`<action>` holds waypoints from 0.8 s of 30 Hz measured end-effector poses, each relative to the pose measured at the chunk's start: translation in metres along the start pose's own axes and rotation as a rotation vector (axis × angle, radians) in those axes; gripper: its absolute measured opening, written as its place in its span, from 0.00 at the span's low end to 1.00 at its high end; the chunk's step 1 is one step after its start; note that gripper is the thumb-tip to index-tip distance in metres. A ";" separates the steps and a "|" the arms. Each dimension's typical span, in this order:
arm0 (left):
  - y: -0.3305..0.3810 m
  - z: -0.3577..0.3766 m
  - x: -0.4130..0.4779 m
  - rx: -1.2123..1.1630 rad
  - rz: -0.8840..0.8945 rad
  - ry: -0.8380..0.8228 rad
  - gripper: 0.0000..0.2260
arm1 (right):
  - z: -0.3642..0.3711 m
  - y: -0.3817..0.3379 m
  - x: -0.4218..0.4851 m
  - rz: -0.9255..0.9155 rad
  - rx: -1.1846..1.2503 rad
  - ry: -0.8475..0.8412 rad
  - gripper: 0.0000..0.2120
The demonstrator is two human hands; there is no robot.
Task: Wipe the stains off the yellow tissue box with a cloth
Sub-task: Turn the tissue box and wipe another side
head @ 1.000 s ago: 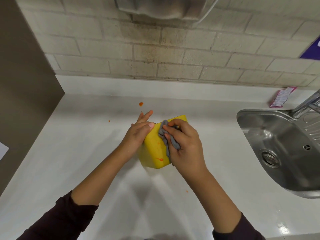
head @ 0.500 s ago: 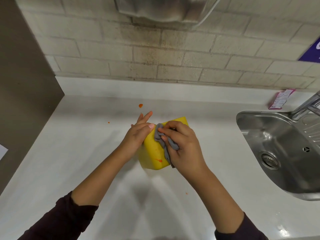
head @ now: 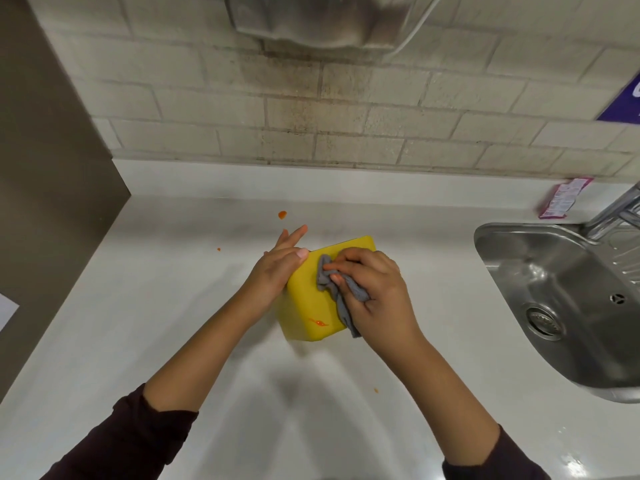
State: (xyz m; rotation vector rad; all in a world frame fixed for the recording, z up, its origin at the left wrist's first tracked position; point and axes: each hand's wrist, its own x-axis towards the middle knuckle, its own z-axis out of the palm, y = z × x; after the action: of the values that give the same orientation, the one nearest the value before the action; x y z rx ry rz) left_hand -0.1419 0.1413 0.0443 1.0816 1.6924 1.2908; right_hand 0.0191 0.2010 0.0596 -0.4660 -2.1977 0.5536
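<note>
The yellow tissue box (head: 304, 303) stands on the white counter in the middle of the head view. An orange stain (head: 319, 322) marks its near face, low down. My left hand (head: 277, 268) lies flat against the box's left side, fingers stretched out, steadying it. My right hand (head: 374, 292) is shut on a crumpled grey cloth (head: 334, 289) and presses it on the box's top face. One end of the cloth hangs down over the box's right edge. The box's right side is hidden behind my right hand.
Orange spots lie on the white counter (head: 156, 306): one (head: 282, 214) behind the box, a small one (head: 218, 249) to the left, another (head: 376, 390) near my right forearm. A steel sink (head: 568, 306) and tap are at the right. A pink packet (head: 562, 197) leans on the backsplash.
My right hand has slid the cloth a little leftward across the box's top face. The left hand and the box have kept their place.
</note>
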 end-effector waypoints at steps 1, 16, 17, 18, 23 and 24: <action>-0.001 0.000 0.000 -0.004 0.003 0.009 0.19 | 0.003 -0.005 0.003 -0.001 0.020 -0.021 0.07; -0.006 -0.001 0.003 -0.068 0.003 0.001 0.28 | -0.009 -0.022 -0.017 -0.276 -0.008 -0.388 0.13; -0.005 -0.001 0.002 -0.073 -0.002 0.000 0.27 | -0.011 -0.020 -0.021 -0.272 0.003 -0.401 0.13; -0.004 0.000 0.002 -0.079 -0.007 0.006 0.25 | -0.015 -0.019 -0.025 -0.268 0.005 -0.420 0.13; 0.004 -0.004 0.001 -0.106 -0.087 0.079 0.20 | -0.032 -0.005 -0.048 -0.194 -0.008 -0.439 0.07; 0.003 -0.006 -0.002 -0.116 -0.099 0.081 0.21 | -0.036 0.002 -0.051 -0.095 0.094 -0.337 0.08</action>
State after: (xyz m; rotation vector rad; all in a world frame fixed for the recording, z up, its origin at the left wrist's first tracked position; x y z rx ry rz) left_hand -0.1465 0.1378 0.0492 0.8786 1.6855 1.3675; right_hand 0.0791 0.1856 0.0480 -0.2285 -2.4842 0.7230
